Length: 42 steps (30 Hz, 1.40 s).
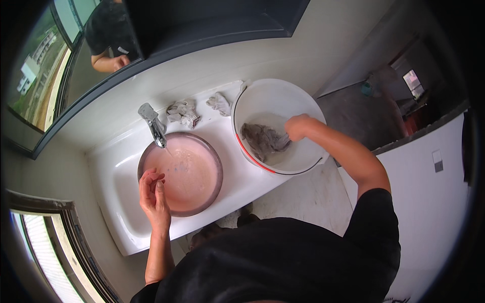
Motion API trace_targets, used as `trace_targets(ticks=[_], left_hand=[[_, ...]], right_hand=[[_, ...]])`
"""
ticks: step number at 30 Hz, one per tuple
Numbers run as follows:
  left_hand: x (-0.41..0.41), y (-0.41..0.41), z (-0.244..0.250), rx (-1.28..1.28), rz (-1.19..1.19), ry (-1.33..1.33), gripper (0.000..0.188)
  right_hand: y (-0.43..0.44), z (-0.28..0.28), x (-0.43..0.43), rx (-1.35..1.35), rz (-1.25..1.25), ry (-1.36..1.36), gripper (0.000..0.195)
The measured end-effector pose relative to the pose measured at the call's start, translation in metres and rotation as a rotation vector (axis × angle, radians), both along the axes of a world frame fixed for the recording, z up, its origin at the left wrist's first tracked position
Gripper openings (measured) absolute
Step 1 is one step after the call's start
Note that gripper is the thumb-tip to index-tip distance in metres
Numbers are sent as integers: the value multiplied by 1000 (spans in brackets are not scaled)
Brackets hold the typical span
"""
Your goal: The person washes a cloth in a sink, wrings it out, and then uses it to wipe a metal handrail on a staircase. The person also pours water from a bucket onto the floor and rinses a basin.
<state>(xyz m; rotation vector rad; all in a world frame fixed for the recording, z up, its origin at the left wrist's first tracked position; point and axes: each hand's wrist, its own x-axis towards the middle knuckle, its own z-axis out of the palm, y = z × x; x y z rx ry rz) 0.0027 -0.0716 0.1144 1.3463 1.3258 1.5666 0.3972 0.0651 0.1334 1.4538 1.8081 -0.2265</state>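
Observation:
My right hand (297,128) is inside a white plastic bucket (280,94), its fingers closed on the edge of a wet dark-grey cloth (263,140). The cloth lies bunched at the bottom of the bucket, seemingly in a little water. My left hand (153,189) hovers over the near-left rim of a round pink basin (197,193); its fingers are loosely curled with nothing seen in them. A thin stream runs from the chrome faucet (153,125) into water in the basin.
The basin stands in a white ceramic sink (121,181). Two crumpled pale cloths (183,113) lie on its back ledge, beside the bucket. A dark-framed mirror cabinet (212,22) overhangs the sink. At right, a doorway (356,110) opens beside a white wall.

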Motion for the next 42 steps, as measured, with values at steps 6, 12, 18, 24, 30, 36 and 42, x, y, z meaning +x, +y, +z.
trace_targets(ticks=[6, 12, 18, 24, 30, 36, 42], left_hand=[[45, -17, 3, 1, 75, 25, 16], [96, -27, 6, 9, 119, 21, 14], [108, -42, 5, 37, 178, 32, 12], [134, -38, 19, 70, 137, 34, 11], [152, -11, 39, 158, -9, 141, 21], [182, 36, 71, 148, -346, 427, 72], [244, 103, 44, 59, -587, 246, 96]], right_hand=[[21, -96, -34, -157, 216, 5, 30], [9, -86, -40, -238, 420, 111, 26], [5, 83, 11, 194, 471, 585, 21], [-19, 109, 32, 410, 379, 781, 16], [-11, -11, 20, 97, 361, 466, 16], [-11, 87, 31, 134, -170, 1178, 23], [-51, 181, 28, 325, -257, 1762, 24]])
